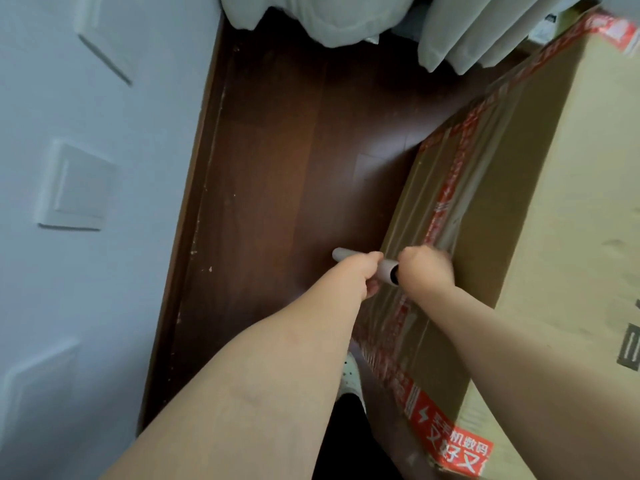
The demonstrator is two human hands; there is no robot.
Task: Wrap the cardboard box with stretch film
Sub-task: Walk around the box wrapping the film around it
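A large cardboard box (pixel 561 209) with red printed tape along its edges stands on the dark wooden floor at the right. Clear stretch film (pixel 446 188) lies in bands across its left side face. A grey film roll core (pixel 386 269) is held level against that face, low down. My left hand (pixel 363 273) grips the roll near its left end. My right hand (pixel 427 268) is curled at the roll's right open end; its fingers are hidden behind the hand.
A pale wall with switch plates (pixel 74 188) runs down the left, leaving a narrow strip of wooden floor (pixel 287 161) between wall and box. Light curtains (pixel 460 32) hang at the top. My white shoe (pixel 351 379) shows below my arms.
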